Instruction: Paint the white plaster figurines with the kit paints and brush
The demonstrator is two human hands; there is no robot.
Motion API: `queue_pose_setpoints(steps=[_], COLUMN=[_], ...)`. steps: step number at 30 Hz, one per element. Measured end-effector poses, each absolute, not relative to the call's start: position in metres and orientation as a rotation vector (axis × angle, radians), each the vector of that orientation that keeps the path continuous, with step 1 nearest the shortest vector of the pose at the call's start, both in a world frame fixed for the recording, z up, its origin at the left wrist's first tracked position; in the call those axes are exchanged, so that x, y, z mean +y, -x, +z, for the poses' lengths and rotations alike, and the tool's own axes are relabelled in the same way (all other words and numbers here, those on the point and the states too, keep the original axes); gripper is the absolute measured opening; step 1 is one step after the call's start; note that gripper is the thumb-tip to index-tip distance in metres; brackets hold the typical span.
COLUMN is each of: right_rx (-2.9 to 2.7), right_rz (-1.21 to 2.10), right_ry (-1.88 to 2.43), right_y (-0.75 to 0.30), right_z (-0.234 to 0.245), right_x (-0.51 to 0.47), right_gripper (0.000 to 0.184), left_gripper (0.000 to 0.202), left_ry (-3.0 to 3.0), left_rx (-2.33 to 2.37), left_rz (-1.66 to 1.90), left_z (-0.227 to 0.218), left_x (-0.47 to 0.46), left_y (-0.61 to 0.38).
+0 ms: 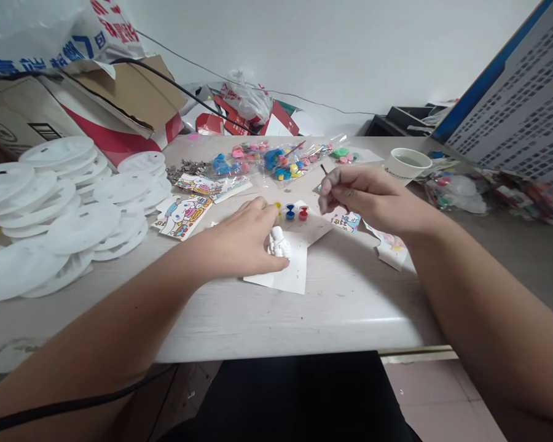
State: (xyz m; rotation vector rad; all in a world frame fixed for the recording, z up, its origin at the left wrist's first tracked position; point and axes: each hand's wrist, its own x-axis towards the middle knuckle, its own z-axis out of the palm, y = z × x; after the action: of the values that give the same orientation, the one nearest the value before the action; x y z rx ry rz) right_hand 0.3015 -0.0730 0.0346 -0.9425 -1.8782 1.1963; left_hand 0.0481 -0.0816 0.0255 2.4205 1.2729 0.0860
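Note:
A small white figurine [279,244] stands on a white sheet of paper [295,279] near the middle of the table. My left hand [242,239] lies around its left side, thumb and fingers apart; whether they touch the figurine I cannot tell. Its fingertips are beside a yellow paint pot [278,207]. A blue paint pot [290,212] and a red paint pot [303,213] are in line with it. Raised to the right of the pots, my right hand [354,193] is closed on a thin paintbrush [323,168], mostly hidden by the fingers.
Stacks of white discs [83,227] fill the left side. Printed cartoon cards [184,215] lie beside them. Plastic bags of colourful pieces [281,161] spread across the back. A paper cup [408,164] of liquid stands at the back right. Cardboard boxes [124,92] are piled behind the discs.

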Motion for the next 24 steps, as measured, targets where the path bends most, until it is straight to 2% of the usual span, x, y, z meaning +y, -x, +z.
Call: queue_pose_setpoints(steps=[3, 5, 9, 14, 19, 24], right_rx=[-1.750, -1.680, -1.570, -1.594, -1.848, -1.926], right_rz=[1.377, 1.383, 1.198, 1.138, 0.891, 0.861], right_ry=[0.846, 0.820, 0.955, 1.069, 1.183, 1.129], right_y=[-0.297, -0.295, -0.295, -0.300, -0.292, -0.280], right_z=[0.033, 0.032, 0.029, 0.020, 0.017, 0.009], right_x=[-0.075, -0.075, -0.069, -0.058, -0.060, -0.058], right_gripper=[0.036, 0.044, 0.035, 0.055, 0.051, 0.045], left_gripper=[0.056, 0.063, 0.075, 0.048, 0.032, 0.027], left_ry=[-2.416, -2.399, -2.327, -2.132, -2.040, -2.033], left_rx=[1.316, 1.324, 1.326, 1.456, 1.373, 1.305], left_rz=[0.041, 0.030, 0.094, 0.346, 0.527, 0.522], left_z=[0.024, 0.024, 0.028, 0.024, 0.003, -0.003], left_x=[-0.081, -0.080, -0.073, -0.051, -0.037, -0.036], left_y=[-0.048, -0.046, -0.038, -0.033, -0.041, -0.047])
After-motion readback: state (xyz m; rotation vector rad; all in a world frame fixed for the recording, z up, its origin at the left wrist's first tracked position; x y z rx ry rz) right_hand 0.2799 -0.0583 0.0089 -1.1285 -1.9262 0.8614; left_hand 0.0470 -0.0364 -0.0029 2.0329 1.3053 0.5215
